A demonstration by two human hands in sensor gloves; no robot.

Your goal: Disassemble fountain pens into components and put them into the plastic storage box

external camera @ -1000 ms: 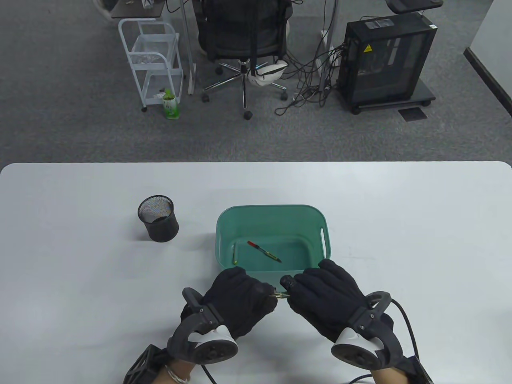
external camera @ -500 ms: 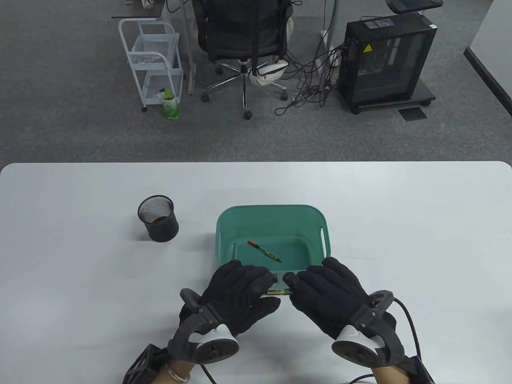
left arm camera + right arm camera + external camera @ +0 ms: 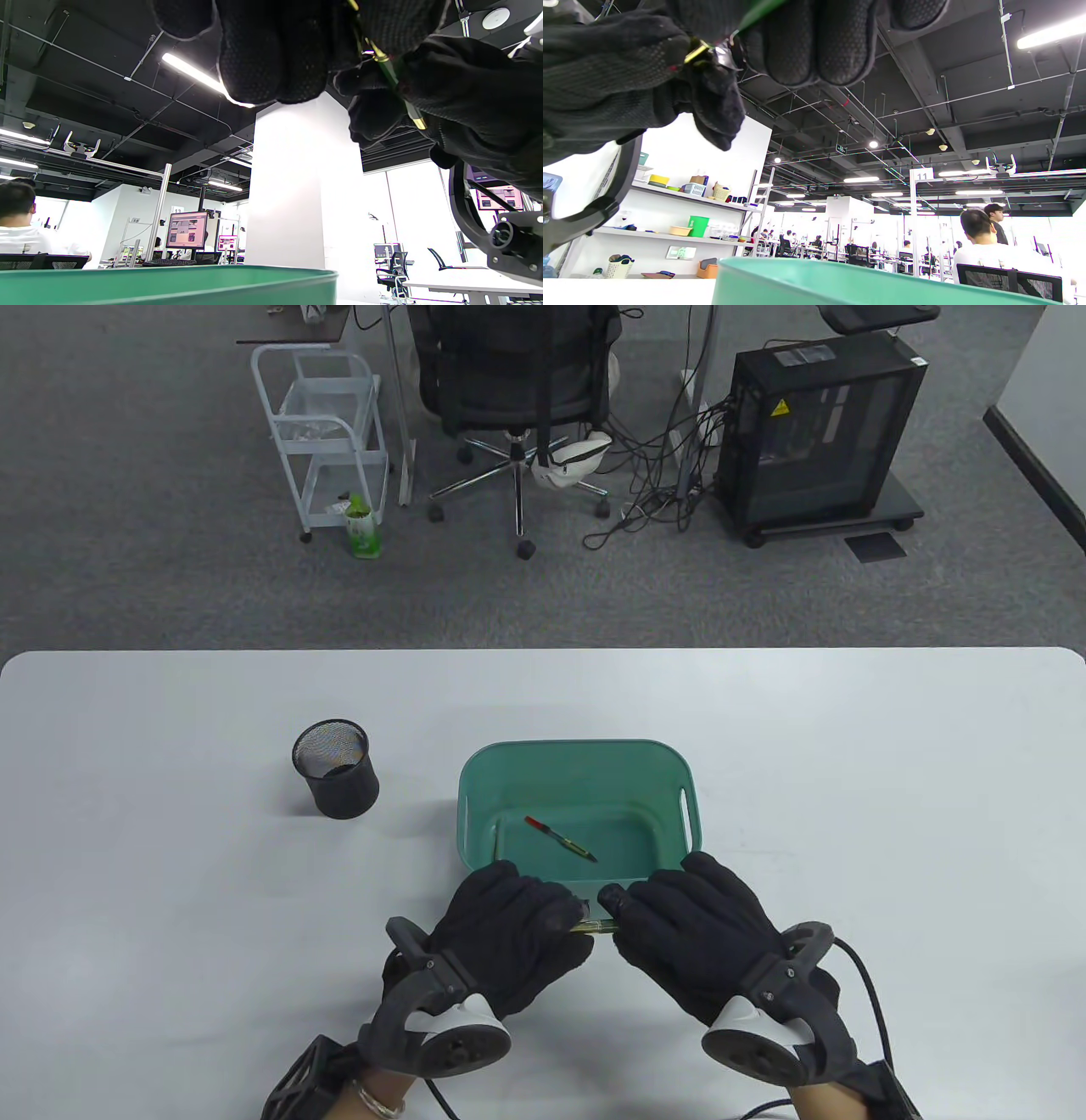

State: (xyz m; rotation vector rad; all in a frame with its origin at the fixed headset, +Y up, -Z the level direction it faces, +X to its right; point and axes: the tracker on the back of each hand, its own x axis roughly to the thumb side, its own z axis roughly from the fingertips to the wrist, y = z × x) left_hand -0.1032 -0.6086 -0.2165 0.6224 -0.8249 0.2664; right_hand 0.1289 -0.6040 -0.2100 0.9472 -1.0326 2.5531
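Both gloved hands meet just in front of the green plastic storage box [image 3: 691, 797]. Between them a green fountain pen with gold rings [image 3: 594, 928] lies roughly level. My left hand [image 3: 517, 929] grips its left end and my right hand [image 3: 679, 925] grips its right end, fingers curled round it. In the left wrist view the green and gold pen [image 3: 392, 72] runs between the gloves. The right wrist view shows a gold ring of the pen [image 3: 696, 51] between the fingers. Inside the box lie a thin pen part with a red end [image 3: 560, 839] and a small gold-green piece [image 3: 497, 848].
A black mesh pen cup [image 3: 336, 768] stands left of the box on the white table [image 3: 848, 780]. Beyond the table's far edge are an office chair [image 3: 517, 381], a white cart [image 3: 327, 432] and a computer tower [image 3: 819, 432].
The hands have shifted slightly while holding the pen; less of the pen shows between them than half a second ago. The box's contents have not moved.
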